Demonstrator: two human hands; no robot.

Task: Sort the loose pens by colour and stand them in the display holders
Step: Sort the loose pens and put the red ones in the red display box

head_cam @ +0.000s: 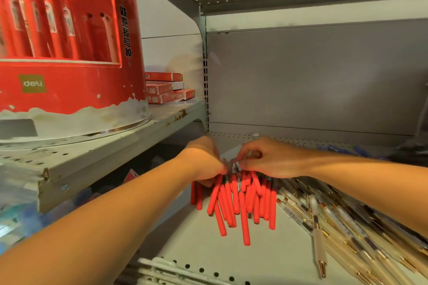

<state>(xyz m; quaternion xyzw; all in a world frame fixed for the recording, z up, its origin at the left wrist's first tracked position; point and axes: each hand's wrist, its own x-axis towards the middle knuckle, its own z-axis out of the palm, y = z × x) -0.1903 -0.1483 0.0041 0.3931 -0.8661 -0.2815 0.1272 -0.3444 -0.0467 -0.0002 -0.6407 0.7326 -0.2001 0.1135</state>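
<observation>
A bunch of red pens [240,201] fans out on the lower shelf [208,247], their far ends gathered between my two hands. My left hand [203,162] grips the bunch from the left with curled fingers. My right hand [266,157] pinches the pens' far ends from the right. The fingertips of both hands are partly hidden behind the pens. A round red display holder [69,53] with red pens standing in it sits on the upper left shelf.
A heap of clear pens with gold trim [347,222] lies to the right on the same shelf. Blue pens [340,149] lie at the back right. Red boxes [166,88] are stacked behind the display holder. A grey back panel [312,76] closes the shelf.
</observation>
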